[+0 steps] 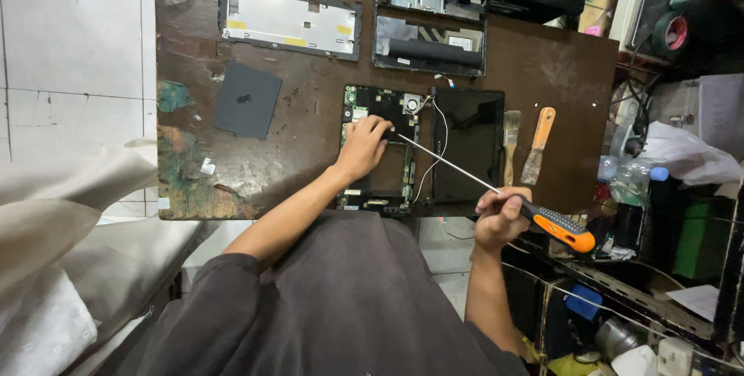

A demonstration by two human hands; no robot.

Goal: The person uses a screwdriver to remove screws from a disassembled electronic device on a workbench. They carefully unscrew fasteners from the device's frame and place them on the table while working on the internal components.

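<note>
The opened laptop base [377,151] lies flat near the front edge of the worn brown work table [310,112], its circuit board exposed, with the dark display panel [469,147] lying just beside it on the right and joined by a thin white cable [439,143]. The left hand [363,146] rests on the board, fingers bent and held close together, their tips pressing down near the upper middle of the board. The right hand [500,213] is closed around the orange-and-black handle of a long screwdriver [496,190], fingers curled tight about the grip; the slim shaft runs up and left, and its tip meets the board right beside the left fingertips. Whether the tip sits in a screw head cannot be told from here. For good work at this point, the tip should be seated squarely before turning, the left fingers steadying it close to the point, since a shaft held at such a low angle is likely to slip across the board. The white cable lies near the shaft and should be kept off it. Two paint brushes [527,143] lie right of the display panel; two removed covers [291,23] lie at the table's far side, and a dark square pad [246,100] lies to the left.
</note>
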